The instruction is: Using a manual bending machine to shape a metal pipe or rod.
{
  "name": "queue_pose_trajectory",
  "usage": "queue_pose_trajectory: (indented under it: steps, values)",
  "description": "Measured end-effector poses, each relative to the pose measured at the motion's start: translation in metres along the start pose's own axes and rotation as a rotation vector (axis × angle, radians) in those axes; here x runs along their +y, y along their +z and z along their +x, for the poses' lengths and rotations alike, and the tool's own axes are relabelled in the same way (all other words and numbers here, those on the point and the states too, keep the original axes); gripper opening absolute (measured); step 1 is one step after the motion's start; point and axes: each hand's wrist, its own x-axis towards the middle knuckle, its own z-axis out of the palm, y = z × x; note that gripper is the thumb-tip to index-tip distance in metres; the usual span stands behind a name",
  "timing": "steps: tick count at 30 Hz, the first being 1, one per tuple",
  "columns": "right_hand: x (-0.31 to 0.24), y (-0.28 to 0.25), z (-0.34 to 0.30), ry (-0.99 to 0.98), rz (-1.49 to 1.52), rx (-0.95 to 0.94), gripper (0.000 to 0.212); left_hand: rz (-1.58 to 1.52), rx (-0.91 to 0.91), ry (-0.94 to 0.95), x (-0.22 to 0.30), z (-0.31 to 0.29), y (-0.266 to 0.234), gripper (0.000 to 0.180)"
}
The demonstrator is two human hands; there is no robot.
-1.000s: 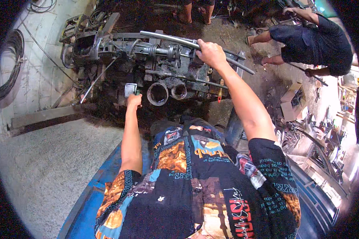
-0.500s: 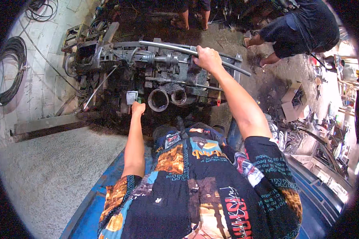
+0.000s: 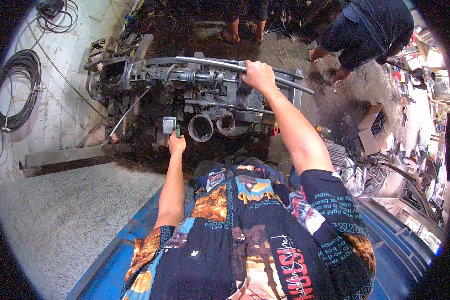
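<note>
Right hand [image 3: 259, 76] clasps a grey rod [image 3: 210, 62] mid-length, left hand [image 3: 176, 144] (closer in) a green handle [image 3: 178, 131].

Co-worker [image 3: 372, 30]: we saw this person shift toward the upper edge, both hands leaving view.
Green handle [image 3: 178, 131]: we saw more of it above the left hand [image 3: 176, 145].
Yellow item [image 3: 323, 129]: we saw it appear beside the right forearm [image 3: 294, 120].

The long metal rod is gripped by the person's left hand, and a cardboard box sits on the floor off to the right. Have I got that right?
Not quite: the head view shows the long metal rod gripped by the right hand, not the left. The cardboard box does sit on the floor off to the right.
</note>
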Motion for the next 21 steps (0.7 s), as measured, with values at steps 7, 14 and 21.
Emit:
queue_pose_trajectory:
  steps: [7,14,21]
  values:
    - [0.0026,0.0022,-0.0006,-0.011,0.002,0.019,0.032,-0.041,-0.001,-0.01,-0.0009,-0.0012,0.0019,0.047]
    - [0.0067,0.0063,0.001,0.002,0.01,0.006,0.03,-0.061,-0.001,-0.067,0.0047,-0.0031,0.0001,0.048]
    - [0.0048,0.0009,-0.0037,0.014,0.026,0.013,0.031,-0.066,-0.006,-0.053,0.0005,-0.0044,0.0003,0.048]
